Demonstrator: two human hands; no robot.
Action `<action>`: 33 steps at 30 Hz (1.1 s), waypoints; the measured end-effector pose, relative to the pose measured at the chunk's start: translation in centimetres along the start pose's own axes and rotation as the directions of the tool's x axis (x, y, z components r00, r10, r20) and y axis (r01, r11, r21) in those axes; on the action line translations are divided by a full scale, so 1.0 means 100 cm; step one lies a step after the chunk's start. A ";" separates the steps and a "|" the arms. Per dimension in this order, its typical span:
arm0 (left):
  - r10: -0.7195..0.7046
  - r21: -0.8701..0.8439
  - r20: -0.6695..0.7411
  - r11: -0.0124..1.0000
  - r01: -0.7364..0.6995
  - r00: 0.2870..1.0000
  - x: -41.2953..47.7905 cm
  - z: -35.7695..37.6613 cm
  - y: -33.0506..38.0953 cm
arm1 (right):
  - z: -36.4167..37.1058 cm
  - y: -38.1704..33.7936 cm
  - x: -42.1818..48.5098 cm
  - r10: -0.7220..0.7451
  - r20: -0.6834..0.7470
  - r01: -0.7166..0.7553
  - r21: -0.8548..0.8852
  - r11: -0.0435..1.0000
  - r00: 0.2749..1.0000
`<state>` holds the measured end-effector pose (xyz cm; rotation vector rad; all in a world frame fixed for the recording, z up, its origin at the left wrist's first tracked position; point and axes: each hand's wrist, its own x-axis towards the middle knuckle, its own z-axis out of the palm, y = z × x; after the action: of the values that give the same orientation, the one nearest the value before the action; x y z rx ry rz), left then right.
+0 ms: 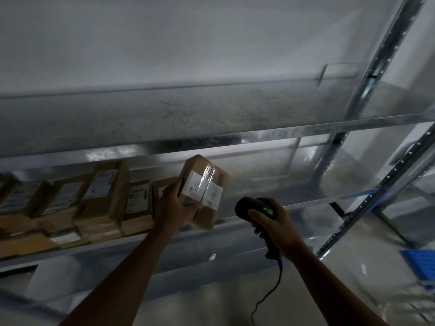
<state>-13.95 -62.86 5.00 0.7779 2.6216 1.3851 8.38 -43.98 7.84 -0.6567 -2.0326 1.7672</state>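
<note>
1 scanner (249,206), 1 held box (204,178), at least 6 shelved boxes (103,196)

At lower left, cardboard boxes (103,198) fill the shelf (270,180) up to my held box (202,187); right of it the deck looks open, though blur hides detail. The upper shelf (211,114) caps headroom; slanted uprights (369,85) bar the right edge.

Item: one person, standing at the shelf. Two forearms (131,262), bare along all their visible length. Left grip (173,203) and right grip (280,222) likewise bare.
</note>
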 end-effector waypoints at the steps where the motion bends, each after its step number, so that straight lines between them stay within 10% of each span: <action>1: -0.002 0.008 0.004 1.000 0.002 1.000 0.002 -0.002 -0.003 | 0.003 -0.002 -0.002 -0.006 -0.002 0.006 -0.007 1.000 1.000; 18: -0.049 -0.001 0.101 0.999 0.049 0.994 0.001 0.003 -0.010 | 0.007 0.002 -0.025 0.038 -0.050 -0.038 -0.001 0.999 0.998; 33: -0.060 -0.382 0.263 0.910 0.161 0.963 -0.023 0.103 0.079 | -0.090 0.032 -0.025 0.107 -0.277 -0.062 0.166 0.984 0.955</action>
<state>-5.78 -52.57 4.82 0.6781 2.0628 1.6014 15.78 -37.64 6.04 -0.9036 -1.6799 1.7411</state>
